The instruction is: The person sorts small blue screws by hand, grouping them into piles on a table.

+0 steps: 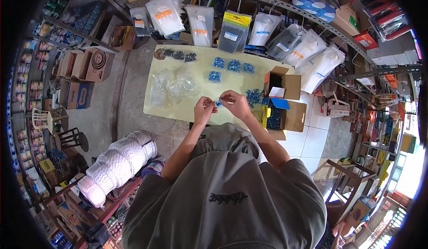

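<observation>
Near the table's front edge, my left hand (205, 110) and my right hand (235, 104) are close together, fingers closed on a small clear bag (218, 104) with blue pieces in it. Just right of my right hand lies a loose pile of blue pieces (254, 97). Several filled bags of blue pieces (234, 65) lie toward the back of the pale yellow table (205, 57). Empty-looking clear plastic bags (171, 86) are spread on the left, with black packets (179, 55) behind them.
Open cardboard boxes (294, 116) stand at the table's right, one holding dark blue pieces. Packs of cable ties (234, 31) hang along the back shelf. A large rope roll (118, 166) lies at lower left. Part of another person (339, 227) shows at lower right.
</observation>
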Demonstrator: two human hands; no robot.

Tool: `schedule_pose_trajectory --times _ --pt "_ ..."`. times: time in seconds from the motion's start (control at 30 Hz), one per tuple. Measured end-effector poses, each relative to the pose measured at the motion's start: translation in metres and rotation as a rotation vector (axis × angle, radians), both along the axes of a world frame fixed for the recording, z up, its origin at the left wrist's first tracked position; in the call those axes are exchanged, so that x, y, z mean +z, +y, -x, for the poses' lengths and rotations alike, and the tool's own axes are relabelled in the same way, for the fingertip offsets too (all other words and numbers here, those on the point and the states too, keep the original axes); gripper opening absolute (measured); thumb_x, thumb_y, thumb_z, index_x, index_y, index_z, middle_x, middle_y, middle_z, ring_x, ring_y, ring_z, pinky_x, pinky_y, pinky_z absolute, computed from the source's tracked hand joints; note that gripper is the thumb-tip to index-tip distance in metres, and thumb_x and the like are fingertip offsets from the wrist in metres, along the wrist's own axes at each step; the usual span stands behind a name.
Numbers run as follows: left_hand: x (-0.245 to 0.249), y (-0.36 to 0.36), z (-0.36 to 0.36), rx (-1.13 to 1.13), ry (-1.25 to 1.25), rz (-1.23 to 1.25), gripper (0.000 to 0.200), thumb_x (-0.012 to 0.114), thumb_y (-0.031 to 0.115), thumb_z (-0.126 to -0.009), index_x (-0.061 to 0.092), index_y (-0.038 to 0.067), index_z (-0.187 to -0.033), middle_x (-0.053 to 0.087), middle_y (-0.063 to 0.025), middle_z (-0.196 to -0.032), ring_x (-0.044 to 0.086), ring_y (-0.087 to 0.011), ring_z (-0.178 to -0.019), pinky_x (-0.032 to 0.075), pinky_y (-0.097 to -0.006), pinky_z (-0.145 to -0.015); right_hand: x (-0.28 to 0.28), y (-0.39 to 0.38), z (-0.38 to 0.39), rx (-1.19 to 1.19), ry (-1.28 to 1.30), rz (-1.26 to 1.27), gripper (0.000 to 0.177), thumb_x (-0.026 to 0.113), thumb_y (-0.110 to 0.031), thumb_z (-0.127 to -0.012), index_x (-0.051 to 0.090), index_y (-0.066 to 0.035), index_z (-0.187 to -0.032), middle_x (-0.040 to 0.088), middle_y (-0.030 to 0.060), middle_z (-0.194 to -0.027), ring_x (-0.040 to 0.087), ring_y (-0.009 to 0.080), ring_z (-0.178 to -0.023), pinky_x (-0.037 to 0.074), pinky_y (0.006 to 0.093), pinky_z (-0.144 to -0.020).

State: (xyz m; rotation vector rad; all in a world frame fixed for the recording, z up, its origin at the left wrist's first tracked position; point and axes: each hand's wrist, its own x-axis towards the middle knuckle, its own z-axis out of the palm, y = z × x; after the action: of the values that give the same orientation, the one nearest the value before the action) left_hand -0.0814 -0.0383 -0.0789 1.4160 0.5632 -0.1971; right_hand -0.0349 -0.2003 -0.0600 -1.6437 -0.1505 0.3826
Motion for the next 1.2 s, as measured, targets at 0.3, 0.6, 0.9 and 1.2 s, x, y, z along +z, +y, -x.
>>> schedule_pose_trajectory --times 0.3,0.6,0.9,1.2 --pt "-0.001 0.000 0.002 0.010 -0.018 0.040 0.011 0.058 0.001 -0.089 0.051 -0.003 -0.096 0.056 -0.0099 -0.081 0.066 -0.0181 -0.067 0.059 -0.0289 -0.060 0.008 -0.008 0.002 0.085 -0.679 0.380 0.024 0.073 -0.007 -0.073 0.066 -0.005 -0.096 0.064 0.0113 -0.096 0.065 0.0259 -0.084 0.052 0.0346 -0.076" --pt "0.002 0.000 0.003 -0.005 0.007 0.029 0.012 0.059 0.004 -0.088 0.052 -0.002 -0.096 0.057 -0.0104 -0.084 0.065 -0.0180 -0.071 0.059 -0.0300 -0.065 -0.052 -0.075 -0.040 -0.039 -0.320 0.741 0.028 0.057 -0.003 -0.078 0.066 -0.006 -0.104 0.063 0.0169 -0.105 0.062 0.0372 -0.094 0.051 0.0419 -0.082" --pt "-0.006 0.002 0.003 0.014 -0.044 0.017 0.013 0.061 0.003 -0.086 0.051 -0.002 -0.093 0.057 -0.0089 -0.079 0.065 -0.0164 -0.067 0.058 -0.0290 -0.060 -0.091 -0.074 -0.056 0.281 -0.327 1.156 0.020 0.060 -0.008 -0.077 0.065 -0.006 -0.096 0.061 0.0138 -0.100 0.061 0.0352 -0.097 0.053 0.0432 -0.082" --pt "-0.003 0.002 0.003 0.024 -0.028 0.031 0.011 0.060 0.002 -0.087 0.051 -0.001 -0.092 0.057 -0.0086 -0.079 0.065 -0.0163 -0.067 0.058 -0.0290 -0.060 -0.088 -0.077 -0.060 0.127 -0.348 0.903 0.011 0.060 -0.005 -0.074 0.061 -0.001 -0.084 0.059 0.0184 -0.094 0.062 0.0360 -0.091 0.052 0.0448 -0.078"
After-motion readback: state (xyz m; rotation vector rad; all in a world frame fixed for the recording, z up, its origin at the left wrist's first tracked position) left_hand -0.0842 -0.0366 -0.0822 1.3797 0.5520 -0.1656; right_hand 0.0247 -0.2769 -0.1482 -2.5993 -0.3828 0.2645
